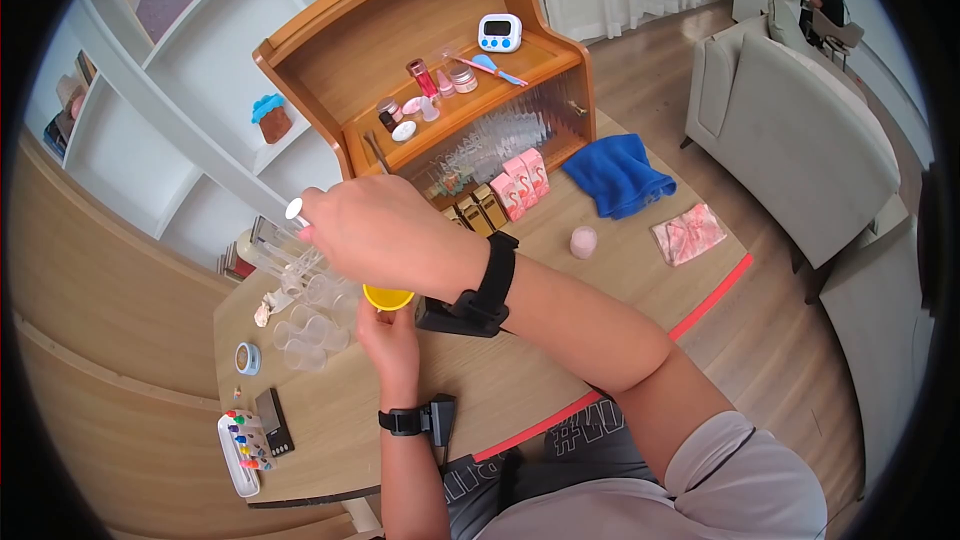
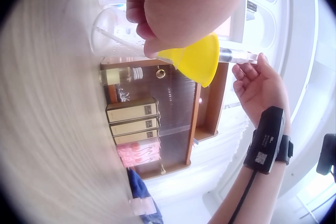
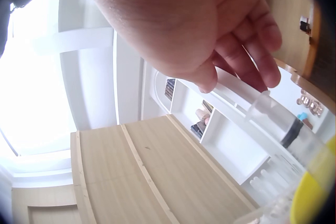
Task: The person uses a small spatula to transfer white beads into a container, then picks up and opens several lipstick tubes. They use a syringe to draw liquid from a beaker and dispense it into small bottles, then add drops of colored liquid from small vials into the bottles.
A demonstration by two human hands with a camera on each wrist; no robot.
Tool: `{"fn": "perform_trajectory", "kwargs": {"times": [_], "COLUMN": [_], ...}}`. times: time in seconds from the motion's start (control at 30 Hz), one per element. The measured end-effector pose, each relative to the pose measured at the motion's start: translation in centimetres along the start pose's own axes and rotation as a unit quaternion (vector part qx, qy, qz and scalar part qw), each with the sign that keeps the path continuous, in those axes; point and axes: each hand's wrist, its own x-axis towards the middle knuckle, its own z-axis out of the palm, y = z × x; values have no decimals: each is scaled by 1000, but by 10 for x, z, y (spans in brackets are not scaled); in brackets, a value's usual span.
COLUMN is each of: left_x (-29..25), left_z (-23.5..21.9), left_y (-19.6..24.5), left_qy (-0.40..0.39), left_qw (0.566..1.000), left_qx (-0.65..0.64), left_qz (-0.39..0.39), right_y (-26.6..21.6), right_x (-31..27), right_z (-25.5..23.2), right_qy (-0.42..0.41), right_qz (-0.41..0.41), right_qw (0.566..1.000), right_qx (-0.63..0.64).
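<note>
My left hand point(image 1: 390, 345) grips at the narrow end of a yellow funnel point(image 2: 198, 61), whose wide mouth faces up. Below that hand, in the left wrist view, stands a clear glass vessel point(image 2: 107, 37) with a thin stick-like piece slanting inside; its upper part is hidden by the hand. Above the funnel, my right hand point(image 1: 390, 235) holds a clear syringe point(image 3: 283, 124) with a dark stopper inside. The syringe's lower end points into the funnel's mouth. In the right wrist view the right fingers curl around the upper part of the syringe.
Clear plastic cups point(image 1: 310, 338) stand on the left of the table, near a black scale point(image 1: 272, 422) and a tray of colourful-capped pens point(image 1: 240, 455). Behind are gold boxes point(image 1: 478, 212), pink boxes point(image 1: 520, 185) and a wooden cabinet point(image 1: 400, 0). A blue cloth point(image 1: 620, 178) lies right.
</note>
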Motion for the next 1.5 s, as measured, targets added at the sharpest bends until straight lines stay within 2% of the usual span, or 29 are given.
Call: {"fn": "perform_trajectory", "kwargs": {"times": [0.27,0.37,0.47,0.57,0.87,0.97,1.3,1.5], "left_x": [0,0,-1,1,0,1,2,0], "left_z": [-1,5,3,3,3,4,4,3], "left_y": [0,1,3,-3,0,-1,-6,-3], "left_qy": [-7,26,19,28,25,29,30,26], "left_qw": [1000,999,999,999,1000,999,998,999], "left_qx": [-1,-39,-23,3,-6,-18,-30,-12], "left_qz": [0,27,15,36,15,38,47,30], "right_y": [1,-1,-2,-3,-2,-4,-2,2], "right_x": [0,0,-1,-1,0,0,1,2], "right_z": [1,-1,-2,-4,-1,-3,-1,3], "right_qy": [6,8,5,5,-15,-22,-44,-31], "right_qz": [-4,-11,-20,-22,-20,-22,-17,-14], "right_qw": [1000,1000,1000,999,999,998,998,998], "right_qx": [-9,-5,9,22,44,49,52,62]}}
